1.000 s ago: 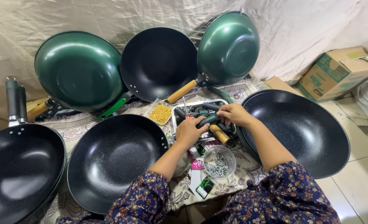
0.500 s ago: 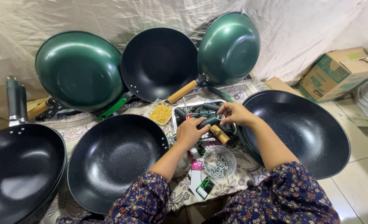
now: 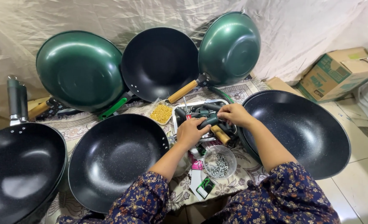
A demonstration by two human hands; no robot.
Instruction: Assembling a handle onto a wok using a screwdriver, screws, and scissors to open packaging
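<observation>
Little has shifted since a moment ago: both hands stay over the metal tray [image 3: 179,108] near the middle of the head view, the right hand [image 3: 233,114] edging slightly toward 9 o'clock. Left hand [image 3: 189,132] is curled shut around one end of a dark green pan handle [image 3: 209,121], and the right hand closes its fingers on the other end, so the handle spans the two, just above the tray. More dark handles and a wooden-coloured handle [image 3: 219,135] lie heaped in that tray. At 6 o'clock from the hands stands a clear plastic tub of small screws [image 3: 220,162]; at 10 o'clock sits a small dish of yellow bits [image 3: 161,113]. Ringed about them are woks: a black one [image 3: 117,159] at 8 o'clock on the patterned mat [image 3: 84,126], another black one [image 3: 20,170] farther out at 9 o'clock, a large black one [image 3: 300,132] at 3 o'clock, and three leaning against the pale sheet at 12 o'clock, green [image 3: 79,70], black [image 3: 159,62] and green [image 3: 230,47]. A cardboard box [image 3: 337,72] rests at 2 o'clock.
</observation>
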